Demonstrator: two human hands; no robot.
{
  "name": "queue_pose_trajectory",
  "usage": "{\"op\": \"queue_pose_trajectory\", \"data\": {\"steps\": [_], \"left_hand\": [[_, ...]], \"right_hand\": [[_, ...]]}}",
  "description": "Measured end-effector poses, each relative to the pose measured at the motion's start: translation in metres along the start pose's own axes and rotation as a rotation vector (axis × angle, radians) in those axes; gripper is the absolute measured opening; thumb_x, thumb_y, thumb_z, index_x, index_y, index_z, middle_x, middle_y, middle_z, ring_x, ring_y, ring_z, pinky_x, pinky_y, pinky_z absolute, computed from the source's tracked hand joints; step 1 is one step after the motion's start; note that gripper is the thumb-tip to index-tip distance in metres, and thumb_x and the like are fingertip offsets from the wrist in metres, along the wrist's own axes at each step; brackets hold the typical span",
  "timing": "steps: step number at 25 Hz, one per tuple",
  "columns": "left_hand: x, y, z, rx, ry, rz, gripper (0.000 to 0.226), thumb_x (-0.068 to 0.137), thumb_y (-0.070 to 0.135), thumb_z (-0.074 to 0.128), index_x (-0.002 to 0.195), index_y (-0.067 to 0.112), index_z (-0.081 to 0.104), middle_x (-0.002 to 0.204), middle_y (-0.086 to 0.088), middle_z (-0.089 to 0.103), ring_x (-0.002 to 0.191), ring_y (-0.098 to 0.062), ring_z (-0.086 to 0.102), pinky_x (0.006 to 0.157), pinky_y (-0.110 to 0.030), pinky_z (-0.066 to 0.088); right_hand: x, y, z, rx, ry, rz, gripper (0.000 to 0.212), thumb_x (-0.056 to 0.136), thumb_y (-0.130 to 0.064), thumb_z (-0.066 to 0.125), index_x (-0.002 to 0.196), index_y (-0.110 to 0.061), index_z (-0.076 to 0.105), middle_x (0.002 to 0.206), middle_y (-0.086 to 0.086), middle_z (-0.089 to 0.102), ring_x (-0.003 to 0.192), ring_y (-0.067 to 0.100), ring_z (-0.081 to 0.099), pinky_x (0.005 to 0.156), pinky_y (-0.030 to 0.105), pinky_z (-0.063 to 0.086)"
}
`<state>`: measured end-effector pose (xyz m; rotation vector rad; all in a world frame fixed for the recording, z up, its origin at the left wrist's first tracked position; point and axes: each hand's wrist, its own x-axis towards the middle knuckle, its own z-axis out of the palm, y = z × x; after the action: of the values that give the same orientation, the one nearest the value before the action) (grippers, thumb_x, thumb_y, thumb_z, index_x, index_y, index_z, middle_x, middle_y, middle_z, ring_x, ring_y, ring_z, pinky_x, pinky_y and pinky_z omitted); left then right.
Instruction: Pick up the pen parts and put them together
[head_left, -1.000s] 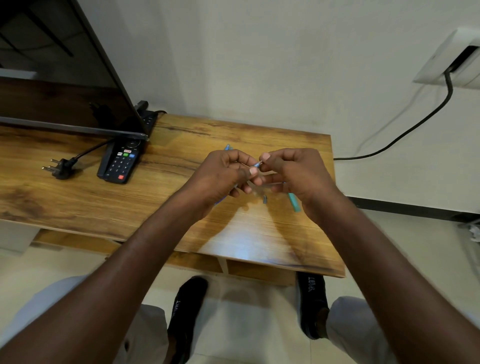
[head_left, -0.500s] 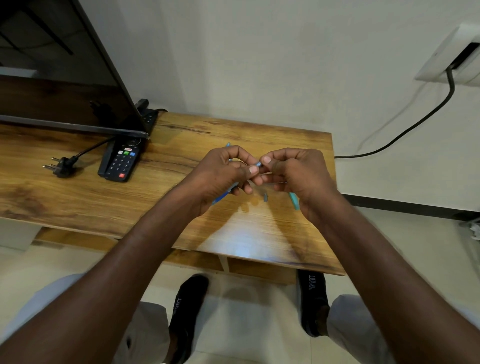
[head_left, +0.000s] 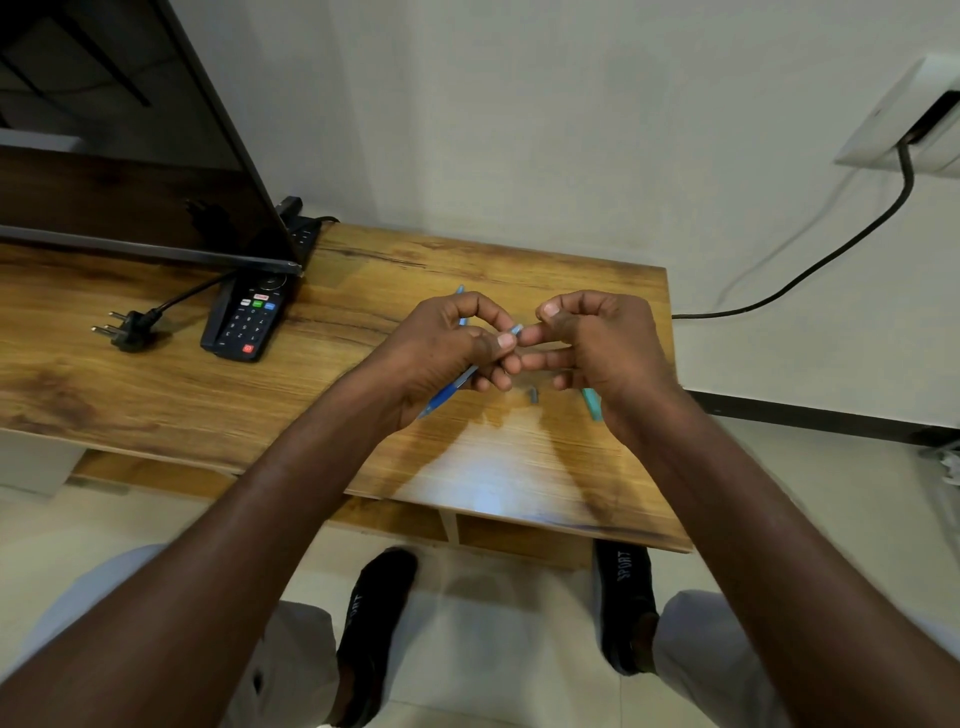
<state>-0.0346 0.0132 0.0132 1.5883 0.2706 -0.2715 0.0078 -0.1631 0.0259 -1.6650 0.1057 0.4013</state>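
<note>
Left hand (head_left: 441, 348) grips blue pen (head_left: 451, 394) above surface (head_left: 363, 312), long axis diagonal, tip up-right; right hand (head_left: 587, 338) pinches tip.

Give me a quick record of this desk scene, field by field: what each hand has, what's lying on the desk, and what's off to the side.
left hand: grips a blue pen
right hand: pinches the pen's pale tip
under the hands: small grey part, teal piece
surface: wooden desk
desk left: remote, loose plug, screen
wall: socket with black cable
</note>
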Motion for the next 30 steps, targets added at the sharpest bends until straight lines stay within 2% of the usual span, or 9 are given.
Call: {"op": "queue_pose_trajectory", "data": {"steps": [3,5,8,12,14,17,22,26,30], "left_hand": [[0.003,-0.001,0.002,-0.021,0.048,-0.029,0.020,0.099,0.005,0.068,0.116,-0.006,0.068,0.089,-0.017,0.072,0.079,-0.023,0.069,0.066,-0.027,0.060],[0.004,-0.002,0.003,0.022,0.094,-0.050,0.019,0.099,0.009,0.069,0.113,-0.003,0.072,0.091,-0.012,0.071,0.082,-0.021,0.068,0.065,-0.023,0.060],[0.005,-0.007,0.006,0.288,0.161,-0.012,0.014,0.100,0.019,0.070,0.104,0.008,0.077,0.092,-0.002,0.075,0.081,-0.012,0.068,0.063,-0.023,0.054],[0.008,-0.020,0.013,0.557,0.240,0.080,0.012,0.097,0.026,0.073,0.100,0.015,0.078,0.087,0.005,0.074,0.080,-0.007,0.067,0.071,-0.028,0.054],[0.009,-0.027,0.019,0.781,0.295,0.145,0.013,0.096,0.031,0.075,0.100,0.019,0.077,0.087,0.006,0.074,0.080,-0.006,0.066,0.068,-0.024,0.051],[0.011,-0.034,0.025,0.947,0.346,0.190,0.013,0.095,0.034,0.075,0.099,0.022,0.074,0.087,0.003,0.071,0.080,-0.011,0.066,0.065,-0.025,0.048],[0.011,-0.037,0.029,1.067,0.356,0.225,0.018,0.096,0.035,0.074,0.106,0.020,0.072,0.087,0.000,0.070,0.079,-0.016,0.066,0.072,-0.036,0.059],[0.009,-0.038,0.029,1.144,0.340,0.243,0.020,0.097,0.035,0.073,0.108,0.019,0.070,0.092,-0.003,0.071,0.085,-0.021,0.068,0.074,-0.037,0.058],[0.010,-0.037,0.031,1.173,0.344,0.247,0.024,0.097,0.037,0.072,0.111,0.019,0.068,0.097,-0.004,0.072,0.088,-0.023,0.068,0.071,-0.035,0.053]], "right_hand": [[0.006,0.009,-0.002,-0.224,0.043,-0.051,0.011,0.101,-0.015,0.068,0.093,-0.013,0.075,0.081,0.004,0.080,0.064,0.020,0.076,0.052,0.027,0.047],[0.012,0.018,-0.002,-0.484,0.081,-0.128,0.012,0.097,-0.020,0.073,0.086,-0.020,0.078,0.077,-0.001,0.079,0.065,0.017,0.076,0.061,0.034,0.058],[0.017,0.027,-0.002,-0.758,0.073,-0.195,0.010,0.096,-0.024,0.075,0.088,-0.024,0.081,0.083,-0.002,0.078,0.078,0.019,0.075,0.075,0.044,0.064],[0.018,0.034,0.004,-1.020,0.068,-0.231,0.009,0.094,-0.028,0.074,0.098,-0.027,0.081,0.098,0.002,0.079,0.090,0.026,0.073,0.077,0.044,0.062],[0.018,0.038,0.006,-1.131,0.067,-0.236,0.013,0.096,-0.030,0.071,0.104,-0.026,0.081,0.103,0.004,0.078,0.092,0.029,0.072,0.075,0.041,0.060],[0.017,0.040,0.008,-1.203,0.071,-0.254,0.017,0.099,-0.029,0.067,0.109,-0.022,0.079,0.105,0.006,0.077,0.092,0.029,0.072,0.070,0.036,0.055],[0.015,0.026,0.001,-1.084,0.148,-0.269,0.019,0.100,-0.026,0.064,0.110,-0.023,0.081,0.106,0.005,0.078,0.095,0.029,0.072,0.079,0.041,0.060],[0.019,0.016,-0.018,-1.092,0.246,-0.239,0.017,0.099,-0.022,0.066,0.110,-0.018,0.078,0.107,0.005,0.076,0.096,0.028,0.069,0.073,0.035,0.050],[0.019,0.032,-0.016,-1.226,0.113,-0.100,0.023,0.094,-0.035,0.073,0.108,-0.018,0.067,0.109,0.006,0.066,0.098,0.030,0.065,0.078,0.042,0.055]]}}
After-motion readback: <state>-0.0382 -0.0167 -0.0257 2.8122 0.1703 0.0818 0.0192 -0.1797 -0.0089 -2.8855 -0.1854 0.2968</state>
